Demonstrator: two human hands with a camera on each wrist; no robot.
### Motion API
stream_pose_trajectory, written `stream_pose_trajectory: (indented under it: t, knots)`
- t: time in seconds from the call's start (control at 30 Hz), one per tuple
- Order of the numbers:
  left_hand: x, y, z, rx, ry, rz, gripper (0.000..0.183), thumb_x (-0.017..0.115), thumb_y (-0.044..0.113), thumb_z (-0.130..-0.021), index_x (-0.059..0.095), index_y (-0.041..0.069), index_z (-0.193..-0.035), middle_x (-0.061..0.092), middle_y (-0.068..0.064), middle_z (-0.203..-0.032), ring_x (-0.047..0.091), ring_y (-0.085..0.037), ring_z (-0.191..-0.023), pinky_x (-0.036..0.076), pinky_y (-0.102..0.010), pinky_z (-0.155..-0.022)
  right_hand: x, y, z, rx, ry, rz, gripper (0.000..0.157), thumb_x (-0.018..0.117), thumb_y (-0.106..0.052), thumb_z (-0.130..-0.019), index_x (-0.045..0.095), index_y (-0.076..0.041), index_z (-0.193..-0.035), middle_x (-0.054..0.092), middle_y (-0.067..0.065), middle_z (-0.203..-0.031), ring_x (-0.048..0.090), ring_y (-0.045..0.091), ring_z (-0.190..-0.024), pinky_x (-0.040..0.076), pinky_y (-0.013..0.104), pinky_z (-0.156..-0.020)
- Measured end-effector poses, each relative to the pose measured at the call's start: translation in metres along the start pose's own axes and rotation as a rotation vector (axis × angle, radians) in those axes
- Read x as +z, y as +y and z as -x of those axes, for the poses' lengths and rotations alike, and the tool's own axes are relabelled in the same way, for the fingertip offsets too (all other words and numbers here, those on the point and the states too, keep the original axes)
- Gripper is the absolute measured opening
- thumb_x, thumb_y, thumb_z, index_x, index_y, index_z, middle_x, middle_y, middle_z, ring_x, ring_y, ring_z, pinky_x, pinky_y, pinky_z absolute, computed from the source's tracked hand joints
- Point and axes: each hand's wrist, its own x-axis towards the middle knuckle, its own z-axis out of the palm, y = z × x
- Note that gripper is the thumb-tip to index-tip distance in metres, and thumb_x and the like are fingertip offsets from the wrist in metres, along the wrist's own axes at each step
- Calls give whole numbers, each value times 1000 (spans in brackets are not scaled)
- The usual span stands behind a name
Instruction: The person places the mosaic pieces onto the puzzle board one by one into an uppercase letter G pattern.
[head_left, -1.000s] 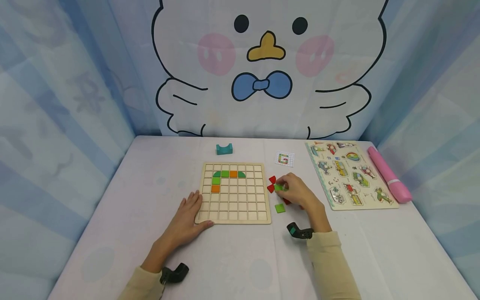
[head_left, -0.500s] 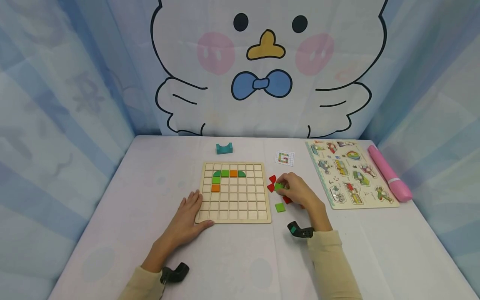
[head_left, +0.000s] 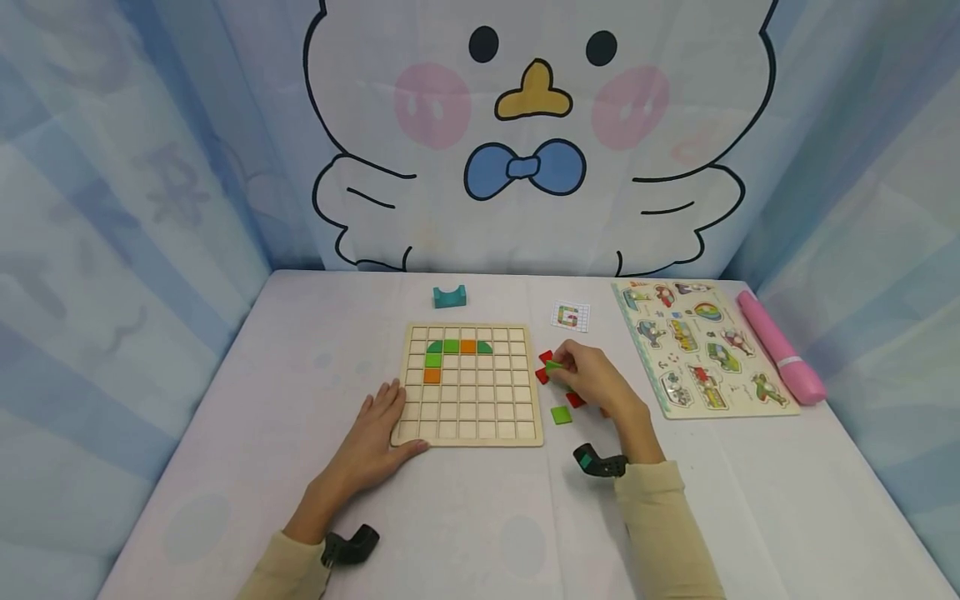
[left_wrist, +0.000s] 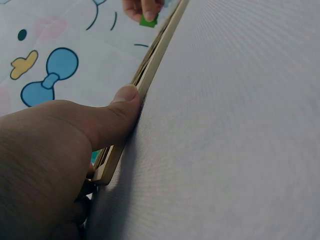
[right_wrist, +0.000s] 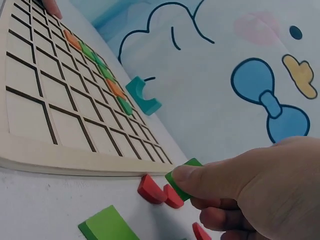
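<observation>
In the head view my left hand (head_left: 367,442) rests at the near left corner of the wooden grid board (head_left: 483,408), its thumb along the front edge and its fingers beside the left edge. Thumb and fingers of my right hand (head_left: 588,375) pinch a green square tile (right_wrist: 177,188), held tilted just right of the board, over red tiles (right_wrist: 151,190). Green, orange and rounded dark green tiles (head_left: 483,347) form a row and a short column in the board's upper left. Another green square tile (head_left: 561,415) lies on the table near my right hand.
A small pattern card (head_left: 571,316) lies behind my right hand. A teal arch block (head_left: 449,297) stands beyond the board. Farther right are a picture puzzle board (head_left: 701,354) and a pink cylindrical object (head_left: 780,348). A printed curtain hangs behind the table.
My right hand has lifted the green square tile from among the loose tiles and moved it slightly left and away, tilting it. The left hand stays on the board.
</observation>
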Motion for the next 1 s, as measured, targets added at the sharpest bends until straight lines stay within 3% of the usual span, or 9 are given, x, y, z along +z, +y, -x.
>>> stream_pose_trajectory:
  t: [0.2, 1.0]
  knots:
    - [0, 0, 0, -2, -6, 3, 94, 69, 47, -92, 25, -7, -155, 20, -22, -165, 16, -38, -155, 14, -57, -127, 3, -10, -1, -51, 41, -31, 20, 70, -22, -96, 64, -8, -109, 64, 5, -89, 54, 16, -77, 46, 26, -66]
    - [-1, 1, 1, 6, 10, 15, 93, 70, 46, -91, 27, -7, -154, 23, -22, -164, 17, -39, -155, 15, -57, -126, 19, -63, -24, -227, 46, -24, 19, 66, -16, -97, 67, -6, -114, 68, 5, -97, 57, 17, -86, 52, 29, -79]
